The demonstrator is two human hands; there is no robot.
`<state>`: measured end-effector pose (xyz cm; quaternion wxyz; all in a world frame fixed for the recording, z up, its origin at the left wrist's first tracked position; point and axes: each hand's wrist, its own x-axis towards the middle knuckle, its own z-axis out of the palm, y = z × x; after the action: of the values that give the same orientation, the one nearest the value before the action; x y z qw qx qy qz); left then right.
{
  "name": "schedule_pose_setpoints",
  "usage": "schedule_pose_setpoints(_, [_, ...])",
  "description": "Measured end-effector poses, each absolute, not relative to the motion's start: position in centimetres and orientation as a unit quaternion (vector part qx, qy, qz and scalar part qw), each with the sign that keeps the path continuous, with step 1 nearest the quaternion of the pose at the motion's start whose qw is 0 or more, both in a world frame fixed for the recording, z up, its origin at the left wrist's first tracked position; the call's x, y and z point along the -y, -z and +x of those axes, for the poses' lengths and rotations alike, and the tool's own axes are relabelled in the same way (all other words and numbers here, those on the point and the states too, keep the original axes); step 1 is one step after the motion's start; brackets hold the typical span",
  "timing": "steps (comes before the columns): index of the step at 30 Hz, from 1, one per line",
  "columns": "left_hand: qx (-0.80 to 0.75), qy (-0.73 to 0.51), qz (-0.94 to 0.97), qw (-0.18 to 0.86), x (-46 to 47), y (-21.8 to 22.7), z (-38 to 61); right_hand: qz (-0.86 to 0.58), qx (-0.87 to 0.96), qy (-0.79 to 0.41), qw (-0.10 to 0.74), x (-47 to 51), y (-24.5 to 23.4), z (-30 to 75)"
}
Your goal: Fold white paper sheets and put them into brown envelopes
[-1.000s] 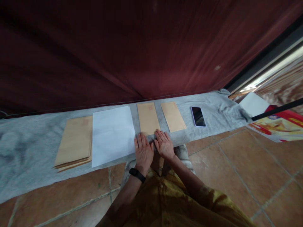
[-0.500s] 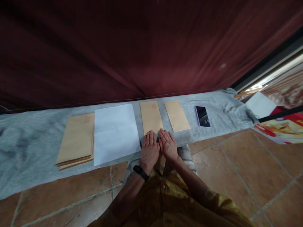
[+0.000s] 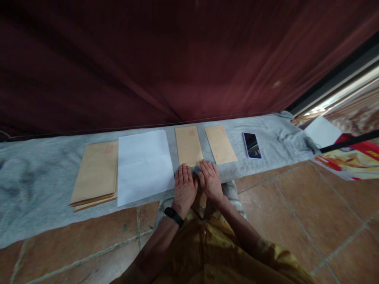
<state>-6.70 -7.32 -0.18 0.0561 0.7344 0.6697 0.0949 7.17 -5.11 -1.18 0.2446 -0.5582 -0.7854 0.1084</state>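
Both my hands lie flat, palms down, side by side on a grey cloth spread on the floor. My left hand, with a black band at its wrist, has its fingers stretched out, the tips just short of a brown envelope. My right hand is open too, its fingertips by that envelope's near right corner. A second brown envelope lies to the right. A white sheet of paper lies left of my left hand, and a stack of brown envelopes lies beyond it.
A dark phone lies face up on the cloth right of the envelopes. A dark red curtain hangs behind the cloth. At the far right are a white sheet, a red and yellow printed bag and a black bar. Terracotta floor tiles surround me.
My two hands drew together beside each other and then slid slightly back toward me, off the near edge of the envelope. The papers and phone stayed in place.
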Motion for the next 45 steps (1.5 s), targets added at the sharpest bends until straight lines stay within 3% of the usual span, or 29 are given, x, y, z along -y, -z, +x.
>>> schedule_pose_setpoints(11, [-0.642,-0.06,0.76,0.075,7.3,1.0,-6.9,-0.415,0.836,-0.263,0.245,2.9,-0.3,3.3])
schedule_pose_setpoints(45, [-0.67,-0.083,0.737,0.027,7.5,0.4,-7.1,-0.503,0.831,-0.137,0.195,4.1,1.0,8.7])
